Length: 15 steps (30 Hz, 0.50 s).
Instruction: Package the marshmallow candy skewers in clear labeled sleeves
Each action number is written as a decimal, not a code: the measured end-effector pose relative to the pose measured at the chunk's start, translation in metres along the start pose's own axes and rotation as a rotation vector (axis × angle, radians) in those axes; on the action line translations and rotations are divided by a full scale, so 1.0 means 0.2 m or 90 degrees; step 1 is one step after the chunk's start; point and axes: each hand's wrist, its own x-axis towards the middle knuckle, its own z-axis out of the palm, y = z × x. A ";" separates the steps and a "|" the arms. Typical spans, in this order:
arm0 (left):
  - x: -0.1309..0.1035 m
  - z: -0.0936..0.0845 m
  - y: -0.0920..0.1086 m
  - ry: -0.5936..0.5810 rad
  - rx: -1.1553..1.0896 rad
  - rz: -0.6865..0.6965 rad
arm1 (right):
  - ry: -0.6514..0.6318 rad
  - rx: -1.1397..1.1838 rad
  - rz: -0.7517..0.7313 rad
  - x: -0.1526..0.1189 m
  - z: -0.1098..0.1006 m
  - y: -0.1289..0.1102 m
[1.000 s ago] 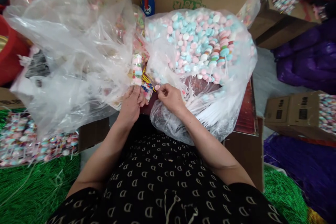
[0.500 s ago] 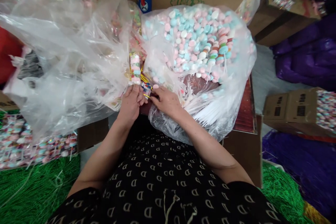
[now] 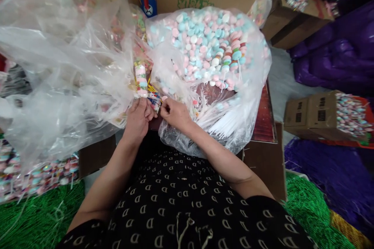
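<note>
My left hand [image 3: 137, 118] is closed around the lower end of a wrapped marshmallow skewer [image 3: 141, 81], which stands up beyond the thumb in pink, white and blue layers. Just to its right, my right hand [image 3: 177, 114] is closed, thumb and forefinger pinched together. Whatever is in that pinch is too small to make out. Between the hands lie small printed colourful cards [image 3: 154, 100], with thin yellow twist ties [image 3: 150, 87] behind them. A loose pink marshmallow [image 3: 164, 98] touches the area by my right fingertips.
A clear bag [image 3: 210, 42] of pink, blue and white marshmallows, with several skewers on top and white sticks [image 3: 226, 122], lies at right. Large plastic bags [image 3: 73, 54] bulge at left. Cartons [image 3: 309, 113] stand around; green tinsel [image 3: 43, 214] and purple strands [image 3: 324, 175] lie below.
The view has shifted, so the scene sits further left. My right fingers are curled in tighter, and the yellow tie seen at their tips before is no longer clear. The left hand keeps its hold.
</note>
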 end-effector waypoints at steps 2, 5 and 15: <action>-0.01 0.00 -0.01 -0.007 0.014 0.014 | 0.045 0.166 0.014 -0.01 -0.03 0.03; -0.03 0.03 -0.03 -0.024 0.054 0.014 | 0.077 0.302 -0.002 -0.03 -0.07 0.03; -0.09 0.12 -0.06 -0.061 0.112 -0.048 | 0.107 0.145 -0.042 -0.09 -0.09 0.02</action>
